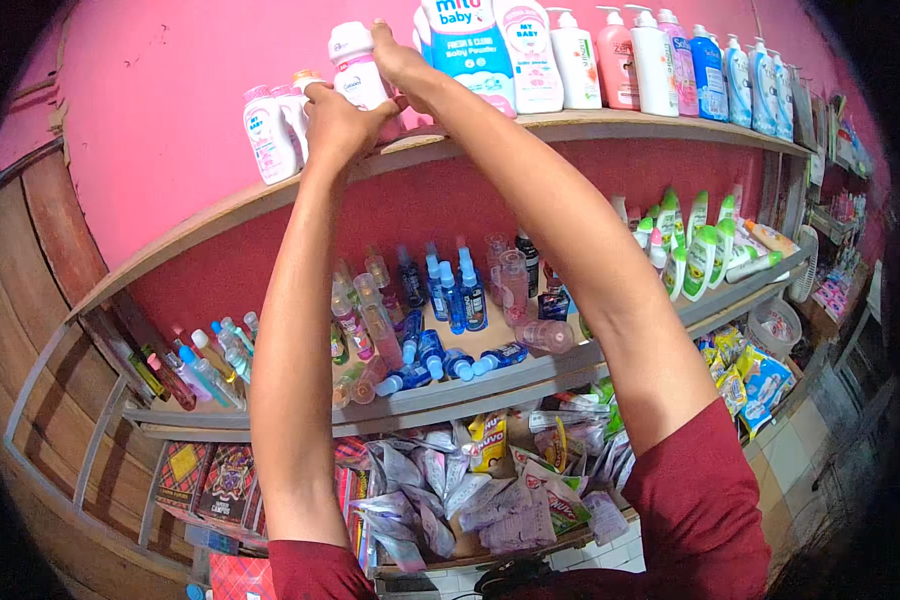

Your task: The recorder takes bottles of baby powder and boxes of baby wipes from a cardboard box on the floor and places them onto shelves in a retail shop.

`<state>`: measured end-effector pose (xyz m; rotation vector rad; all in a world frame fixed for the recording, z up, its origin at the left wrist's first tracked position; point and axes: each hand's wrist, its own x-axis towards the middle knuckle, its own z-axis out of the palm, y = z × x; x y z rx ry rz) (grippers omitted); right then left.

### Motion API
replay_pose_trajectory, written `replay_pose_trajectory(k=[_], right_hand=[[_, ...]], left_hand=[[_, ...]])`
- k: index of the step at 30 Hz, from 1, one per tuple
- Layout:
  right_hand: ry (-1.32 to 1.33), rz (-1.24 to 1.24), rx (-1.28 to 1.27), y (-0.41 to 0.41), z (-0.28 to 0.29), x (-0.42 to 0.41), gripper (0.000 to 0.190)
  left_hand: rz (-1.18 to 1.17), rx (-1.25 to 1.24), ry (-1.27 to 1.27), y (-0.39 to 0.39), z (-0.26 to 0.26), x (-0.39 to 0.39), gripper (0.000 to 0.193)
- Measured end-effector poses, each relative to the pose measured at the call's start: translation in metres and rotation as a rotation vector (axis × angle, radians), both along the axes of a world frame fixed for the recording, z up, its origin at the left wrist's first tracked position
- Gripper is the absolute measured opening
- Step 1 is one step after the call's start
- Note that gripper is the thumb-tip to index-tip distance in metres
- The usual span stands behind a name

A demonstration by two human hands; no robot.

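On the upper wooden shelf stands a pink-and-white baby powder bottle [358, 75] with a rounded white cap. My left hand [345, 127] is around its lower body, thumb at the right side and fingers at the left. Those fingers also come close to an orange-capped bottle [307, 76], mostly hidden behind them. My right hand [406, 64] is raised along the right side of the pink-and-white bottle, one fingertip level with the cap. Its other fingers are hidden, so its grip does not show. Small white-and-pink powder bottles [268, 139] stand left of my left hand.
Right of my hands, a large blue powder pack [471, 56] and several pump bottles [652, 64] line the upper shelf [562, 126]. Below, the middle shelf [487, 390] carries spray bottles, some lying near its edge. Sachets [487, 495] and plaid boxes [225, 480] sit lower.
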<state>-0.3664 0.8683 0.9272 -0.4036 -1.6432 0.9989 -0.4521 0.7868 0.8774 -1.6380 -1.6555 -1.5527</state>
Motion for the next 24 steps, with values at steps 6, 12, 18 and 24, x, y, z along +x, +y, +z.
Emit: replay_pose_trajectory(k=[6, 12, 18, 24], right_hand=[[-0.043, -0.101, 0.104, -0.011, -0.013, 0.015, 0.094], [-0.27, -0.439, 0.367, -0.029, -0.034, 0.019, 0.123], [-0.359, -0.5, 0.424, -0.039, -0.043, 0.023, 0.105], [-0.387, -0.475, 0.441, -0.038, -0.041, 0.02, 0.114]], left_hand=[[0.139, 0.022, 0.123, -0.005, -0.003, 0.01, 0.089], [0.079, -0.094, 0.291, -0.058, 0.006, -0.009, 0.091], [0.591, 0.156, 0.276, -0.087, -0.009, -0.038, 0.091], [0.245, -0.049, 0.025, -0.087, -0.021, -0.058, 0.088]])
